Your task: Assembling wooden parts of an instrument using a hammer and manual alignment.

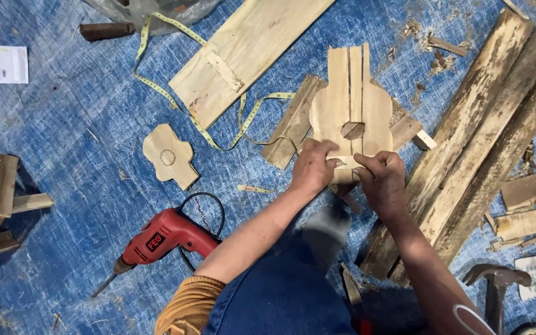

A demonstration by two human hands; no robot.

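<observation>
Centrally: guitar-shaped wooden cutout [352, 111] of pale vertical strips, rounded shoulders, a dark half-round hole at mid-body, lying on darker board offcuts [293, 124] over blue tarpaulin [75, 124]. Left hand [313, 166] and right hand [381, 180] at its lower edge, fingers curled and pinching a small pale wood strip [345, 162] between them. Leftward: smaller wooden cutout [169, 155], yellow tape measure [175, 99], red electric drill [162, 239]. Lower right: hammer [496, 279].
</observation>
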